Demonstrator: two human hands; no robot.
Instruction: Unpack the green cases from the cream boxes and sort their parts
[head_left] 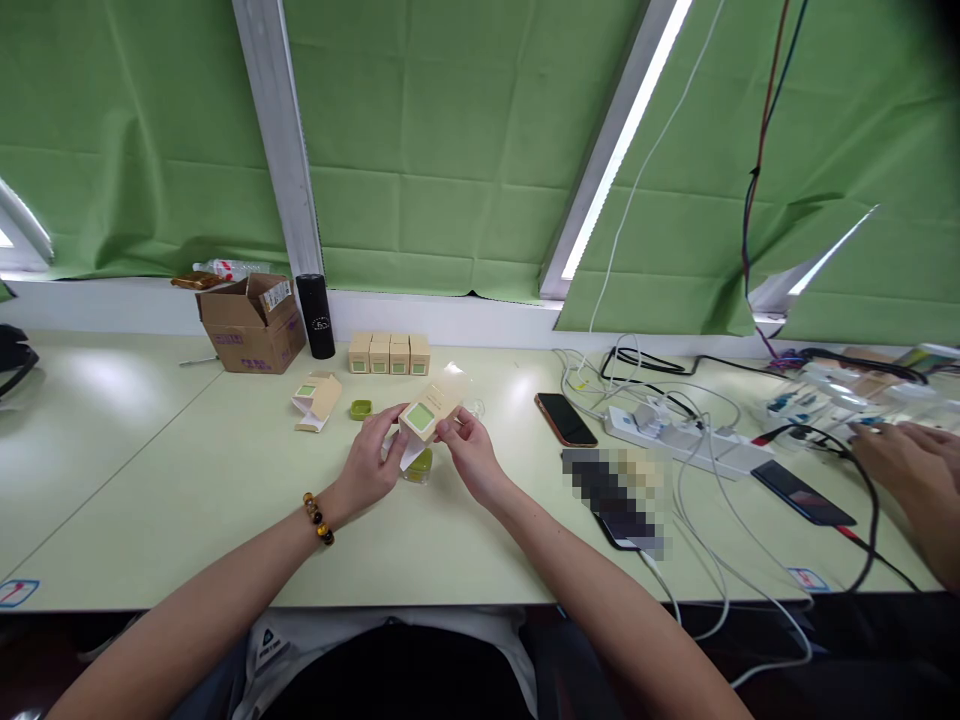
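Left hand point(373, 455) and right hand point(463, 450) are raised just above the worktop point(150, 480), both grasping one small tan carton point(427, 412) with a green square panel on its face. The left hand's fingers close on the carton's near-left corner; the right hand's fingertips pinch its near-right edge. The carton is tilted, its far end pointing away and to the right of the hands, with a pale flap open at that end. A white paper slip point(409, 452) hangs from the carton between the two hands. A beaded bracelet point(319, 518) sits on the left wrist.

Directly below the hands, a small green jar point(420, 466) stands on the worktop, partly hidden by the fingers. Just beyond the left hand lies a green lid point(361, 409), and further left of it an opened carton point(318, 400) lying on its side. Beyond both hands, a row of four matching closed cartons point(389, 355) stands near the wall, with a black cylinder point(316, 316) and a brown cardboard box point(251, 324) to the left of that row.

To the right of the right hand: a phone point(565, 419) face up, then a white power strip point(679, 435) with tangled cables. At the far right edge another person's hand point(904, 465) rests on the worktop, well apart.
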